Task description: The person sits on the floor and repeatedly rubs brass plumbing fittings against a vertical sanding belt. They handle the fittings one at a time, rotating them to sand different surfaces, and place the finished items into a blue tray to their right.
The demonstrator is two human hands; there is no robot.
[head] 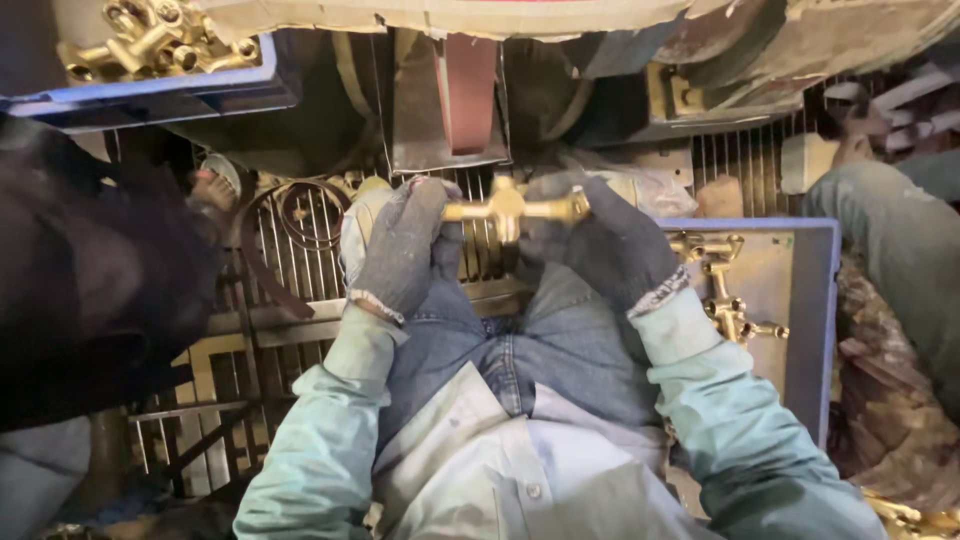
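Observation:
A shiny brass fitting (pixel 508 209), cross-shaped with side stubs, is held level in front of me just below a reddish-brown sanding belt (pixel 468 95). My left hand (pixel 405 245), in a grey knit glove, grips its left end. My right hand (pixel 600 240), in a darker glove, grips its right end. Both arms wear pale green sleeves, and my jeans-clad lap lies right under the fitting.
A blue crate (pixel 815 300) at my right holds more brass fittings (pixel 725 290). Another blue crate (pixel 150 95) at the upper left is heaped with brass parts (pixel 160 40). Metal grating (pixel 300 250) and a loose belt loop lie ahead. Another person's leg (pixel 900 240) is at far right.

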